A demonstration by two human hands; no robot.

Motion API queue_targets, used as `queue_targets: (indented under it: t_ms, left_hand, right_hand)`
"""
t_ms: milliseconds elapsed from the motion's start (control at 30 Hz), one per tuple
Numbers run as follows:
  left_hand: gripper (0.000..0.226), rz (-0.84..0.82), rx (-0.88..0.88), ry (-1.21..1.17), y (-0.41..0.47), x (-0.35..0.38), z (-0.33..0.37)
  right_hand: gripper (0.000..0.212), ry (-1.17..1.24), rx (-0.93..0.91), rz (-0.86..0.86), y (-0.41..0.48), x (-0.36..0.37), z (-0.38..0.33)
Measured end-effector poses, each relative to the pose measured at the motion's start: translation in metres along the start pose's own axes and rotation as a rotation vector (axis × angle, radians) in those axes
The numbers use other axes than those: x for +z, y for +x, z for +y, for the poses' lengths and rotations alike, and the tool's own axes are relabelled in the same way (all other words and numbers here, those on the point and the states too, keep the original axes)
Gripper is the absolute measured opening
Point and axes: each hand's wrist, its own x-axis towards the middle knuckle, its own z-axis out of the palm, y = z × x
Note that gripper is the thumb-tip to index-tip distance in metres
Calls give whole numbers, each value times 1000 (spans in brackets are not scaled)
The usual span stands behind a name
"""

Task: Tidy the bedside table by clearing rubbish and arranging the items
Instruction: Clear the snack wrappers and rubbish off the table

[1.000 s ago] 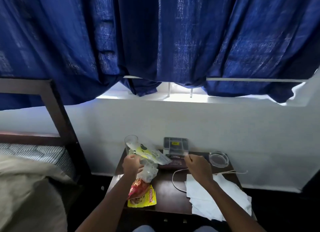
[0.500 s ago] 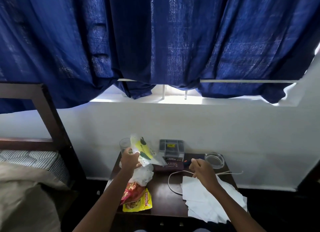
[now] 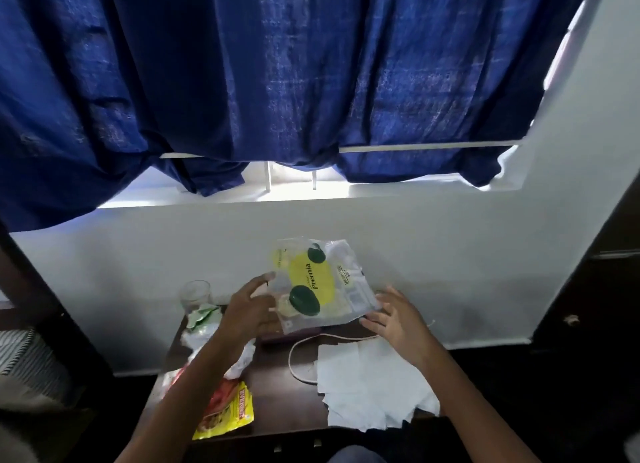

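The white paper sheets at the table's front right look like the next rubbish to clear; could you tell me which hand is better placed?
Probably the right hand: it hovers open directly above the white paper sheets, while the left hand supports the clear plastic bag across the table.

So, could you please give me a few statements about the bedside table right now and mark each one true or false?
1. The left hand holds the clear plastic bag up above the table. True.
2. The right hand grips the cord. False: it is open beside the bag's right edge; the cord lies on the bedside table.
3. The drinking glass lies tipped over. False: it stands upright at the back left.
4. White paper lies on the table's right side. True.
5. A yellow wrapper lies near the front left edge. True.
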Motion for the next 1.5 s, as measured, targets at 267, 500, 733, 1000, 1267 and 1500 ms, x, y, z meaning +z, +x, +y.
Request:
queue_targets:
  t_ms: [267,500,733,1000,1267,1500]
  left_hand:
    - [35,-344,-102,203,6,111,-42]
    - [23,-467,-208,221,1,217,-83]
    - [31,-571,-534,161,-2,299,-133]
    - [34,-690,-535,487,4,306,-168]
    - [24,-378,-395,384,41,241,-158]
    - [27,-315,-360,432,50,195,-151]
  right_hand:
    - [33,-214,-62,82,-32,-57,-34]
    - [40,-838,-170,71,-66,-114,-35]
    - [57,-1171,-210,246,-95,-202,-25]
    - [33,-1332,49,624,-84,-305,14]
    - [58,-1230,307,577,-43,-331,56]
    - [55,-1294,320,627,-32,-327,58]
